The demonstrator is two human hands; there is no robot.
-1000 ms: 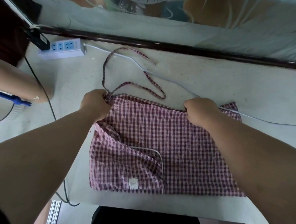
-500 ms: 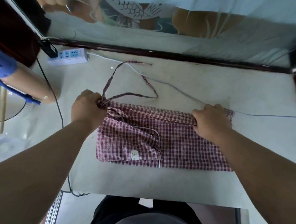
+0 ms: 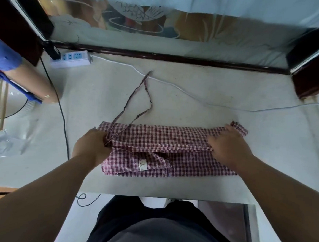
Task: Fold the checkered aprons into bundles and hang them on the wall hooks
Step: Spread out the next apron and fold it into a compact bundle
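A red-and-white checkered apron (image 3: 163,139) lies folded into a long flat band on the white table (image 3: 193,96), a small white label showing on its near layer. Its thin strap (image 3: 136,97) loops away toward the wall. My left hand (image 3: 91,145) is closed on the apron's left end, where the strap meets the cloth. My right hand (image 3: 227,144) presses on the right end, fingers pinching the folded top layer. No wall hooks are in view.
A white power strip (image 3: 71,59) sits at the far left, its white cable (image 3: 193,96) running across the table behind the apron. A black cable (image 3: 63,114) hangs down the left side. Another person's arm with a blue sleeve (image 3: 24,78) rests at the left edge.
The apron's far edge has been pulled toward me over the near half, so the cloth went from a broad sheet to a narrow band. Both hands moved nearer with it.
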